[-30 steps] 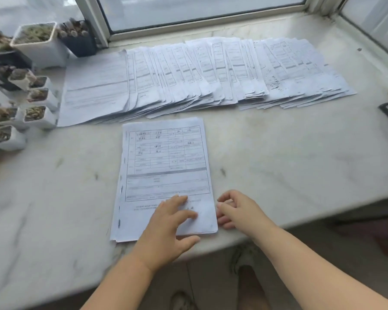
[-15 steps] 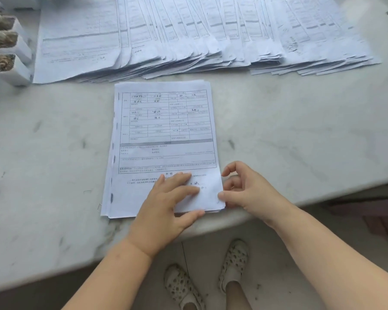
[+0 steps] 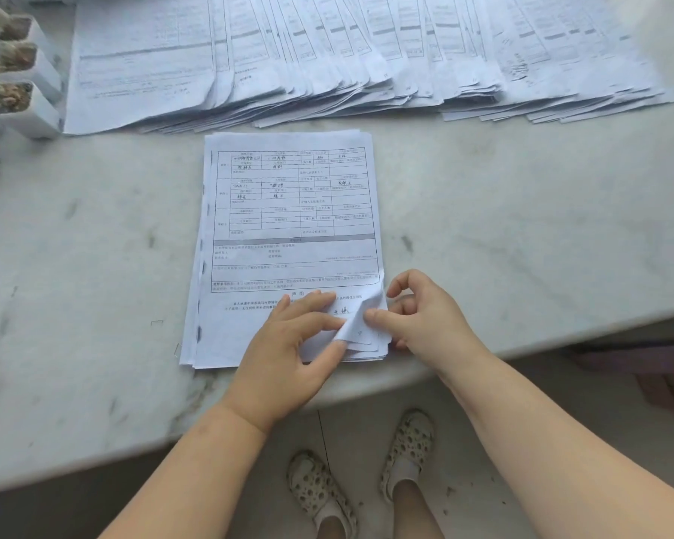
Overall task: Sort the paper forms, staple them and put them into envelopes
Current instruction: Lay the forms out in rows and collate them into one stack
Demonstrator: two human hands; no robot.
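Two hands work the near right corner of one stack of forms [image 3: 288, 243] at the near edge of the counter [image 3: 522, 235]. Left hand [image 3: 288, 344] lies on the stack's near end, fingers mostly straight and pressing the sheets down, thumb against the underside of the lifted corner [image 3: 360, 317]. Right hand [image 3: 421, 313] sits just right of the stack, thumb tip touching that curled corner, index finger arched above it, other fingers loosely curled; looks like a light pinch-peel rather than a firm grip, and I can't tell whether one sheet or several are lifted. Key relation: the corner is between the two hands, touching both, with the right hand better placed to pull. Stack's long axis runs near-to-far, almost square to the counter edge, tilted slightly; printed header at the far end, signature block near. So the sheet extends away from the hands, and a peel would probably go up and far or leftward. Staple marks run down the left long edge. Beyond it, a fanned row of forms [image 3: 327, 60] overlaps left to right across the far counter. Small white plant pots [image 3: 20, 99] sit far left.
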